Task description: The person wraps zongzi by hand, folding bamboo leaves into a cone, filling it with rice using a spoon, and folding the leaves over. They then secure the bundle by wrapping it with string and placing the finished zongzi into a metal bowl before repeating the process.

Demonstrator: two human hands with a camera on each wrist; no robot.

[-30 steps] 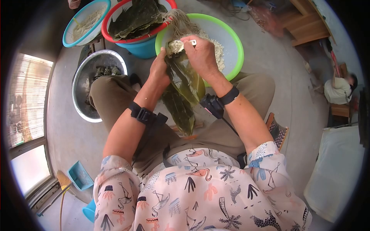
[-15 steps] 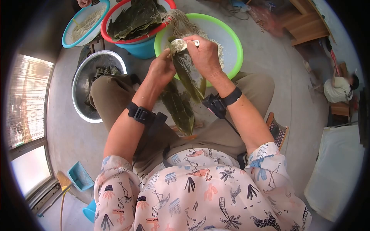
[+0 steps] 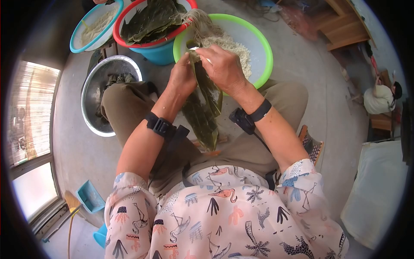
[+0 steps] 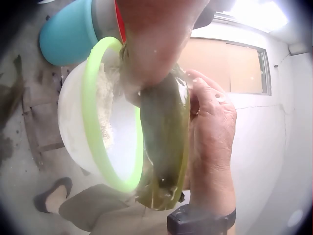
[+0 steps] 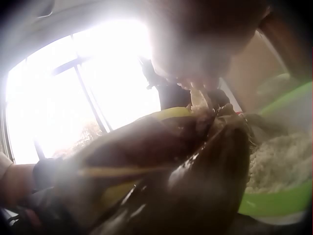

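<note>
Between the knees, my left hand (image 3: 183,78) grips long dark-green leaves (image 3: 206,88) near their top, where they fold together. Their wet, glossy lengths hang down, and one broad leaf (image 3: 200,123) trails lowest. My right hand (image 3: 225,69) holds a white spoon (image 3: 194,48) at the leaf top, its fingers covering most of the spoon. In the left wrist view the leaf (image 4: 165,132) hangs between both hands. Right behind them is a green-rimmed basin (image 3: 269,56) of whitish rice grains (image 3: 235,51); the right wrist view is hazy, showing the leaf fold (image 5: 220,166) up close.
A bundle of strings (image 3: 200,21) drapes over the basin's edge. Leaves (image 3: 151,21) fill a red-rimmed tub (image 3: 116,36). At left stand a blue-rimmed basin (image 3: 75,36) and a metal bowl (image 3: 88,110) with wrapped bundles (image 3: 120,79). Another person (image 3: 379,98) is at far right.
The rice-filled spoon, plainly seen before, is now mostly covered by my right hand, which has turned and lowered over the leaf top. The held leaf has swung narrower.
</note>
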